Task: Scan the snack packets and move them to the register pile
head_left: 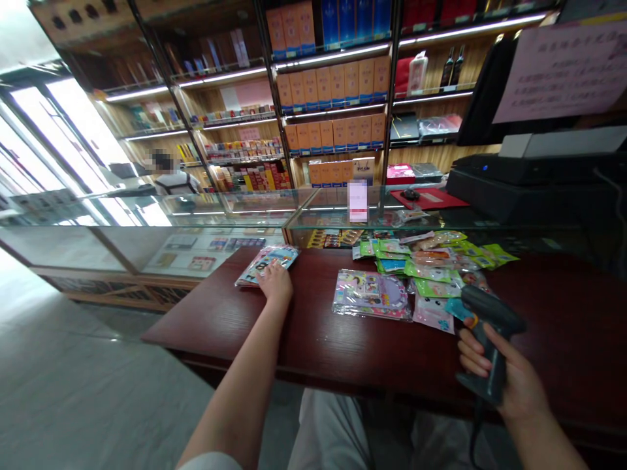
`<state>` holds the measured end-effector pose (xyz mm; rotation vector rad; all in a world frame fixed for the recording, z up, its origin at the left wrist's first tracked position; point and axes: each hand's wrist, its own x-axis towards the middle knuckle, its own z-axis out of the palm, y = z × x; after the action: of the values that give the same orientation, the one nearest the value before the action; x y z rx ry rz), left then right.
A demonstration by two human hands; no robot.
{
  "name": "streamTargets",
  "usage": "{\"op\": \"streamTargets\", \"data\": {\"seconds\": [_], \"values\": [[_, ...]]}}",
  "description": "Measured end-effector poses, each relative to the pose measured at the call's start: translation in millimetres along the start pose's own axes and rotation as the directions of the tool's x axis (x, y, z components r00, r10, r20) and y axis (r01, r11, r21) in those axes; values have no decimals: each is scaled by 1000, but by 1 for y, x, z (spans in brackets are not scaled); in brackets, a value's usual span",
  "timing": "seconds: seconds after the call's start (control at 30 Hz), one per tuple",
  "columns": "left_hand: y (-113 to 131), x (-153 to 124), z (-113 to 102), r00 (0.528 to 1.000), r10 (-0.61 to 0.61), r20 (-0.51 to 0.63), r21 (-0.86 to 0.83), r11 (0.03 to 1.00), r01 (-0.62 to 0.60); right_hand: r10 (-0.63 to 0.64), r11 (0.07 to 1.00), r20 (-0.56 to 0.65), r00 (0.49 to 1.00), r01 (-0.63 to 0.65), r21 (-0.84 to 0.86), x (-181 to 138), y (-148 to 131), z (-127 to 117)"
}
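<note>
My right hand is wrapped round the grip of a dark barcode scanner, with a finger at its trigger. Its cable hangs down below the grip. At the counter's far left, my left hand lies on a stack of plastic-wrapped picture packs, fingers stretched over the top. Between the hands is a clear-wrapped pack with purple and pink print. Just beyond the scanner, several green snack packets are piled up, some overlapping. A pale pink packet lies at the pile's near edge.
The dark red wooden counter meets a glass display case at the back. A black machine and a monitor with a pink notice stand at right. Behind are shelves of orange boxes. Another person is at far left.
</note>
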<state>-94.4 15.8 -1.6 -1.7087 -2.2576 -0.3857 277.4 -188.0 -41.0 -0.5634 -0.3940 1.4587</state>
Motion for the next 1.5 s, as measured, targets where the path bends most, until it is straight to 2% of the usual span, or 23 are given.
{"op": "streamTargets", "data": {"seconds": [0.23, 0.4, 0.5, 0.6, 0.63, 0.67, 0.7, 0.73, 0.77, 0.8, 0.83, 0.87, 0.9, 0.97, 1.1, 1.27, 1.5], "values": [[-6, -7, -13, 982, 188, -10, 99, 977, -186, -1, 1000, 13, 1000, 1, -15, 4, 0, 1], [-4, -1, -31, 988, 125, -87, 88, 989, -118, 10, 1000, 35, 999, -11, 12, 5, 0, -1], [-2, 1, -48, 986, 111, -125, -10, 993, -113, -2, 1000, 30, 1000, 2, 11, 6, 0, 0], [12, -4, -57, 983, 88, -161, -312, 940, -135, -22, 1000, 20, 1000, 22, 0, 6, 0, 3], [20, -8, -57, 984, 68, -167, -468, 873, -140, -26, 1000, 19, 999, 26, -7, 6, 0, 4], [29, -12, -54, 986, 47, -161, -636, 759, -140, -31, 999, 19, 999, 31, -16, 5, 0, 5], [41, -17, -50, 987, 57, -148, -798, 583, -153, -35, 999, 18, 999, 35, -28, 5, 0, 6], [53, -22, -43, 991, 67, -119, -930, 341, -135, -39, 998, 17, 999, 40, -42, 5, 0, 6], [65, -29, -36, 993, 94, -69, -994, 73, -76, -45, 997, 15, 999, 46, -58, 4, 0, 6], [76, -36, -28, 988, 155, -11, -990, -144, 12, -51, 996, 14, 999, 52, -74, 4, 1, 6], [87, -43, -20, 980, 198, 33, -954, -286, 90, -58, 994, 13, 998, 59, -88, 3, 1, 6], [96, -50, -13, 973, 222, 62, -917, -372, 143, -65, 993, 14, 998, 66, -101, 3, 2, 6], [103, -57, -6, 968, 236, 85, -890, -419, 180, -72, 991, 16, 997, 74, -112, 3, 2, 5], [112, -68, 4, 960, 258, 107, -868, -446, 217, -86, 987, 22, 996, 89, -137, 2, 3, 5], [116, -79, 13, 960, 262, 97, -898, -394, 198, -91, 974, 22, 996, 94, -204, -1, 9, 9], [115, -81, 16, 959, 278, 59, -911, -377, 166, -17, 951, 15, 1000, 21, -308, -17, 29, 25], [116, -80, 21, 963, 262, 56, -921, -360, 152, -21, 770, -103, 995, -50, -636, -32, 64, 53]]}}
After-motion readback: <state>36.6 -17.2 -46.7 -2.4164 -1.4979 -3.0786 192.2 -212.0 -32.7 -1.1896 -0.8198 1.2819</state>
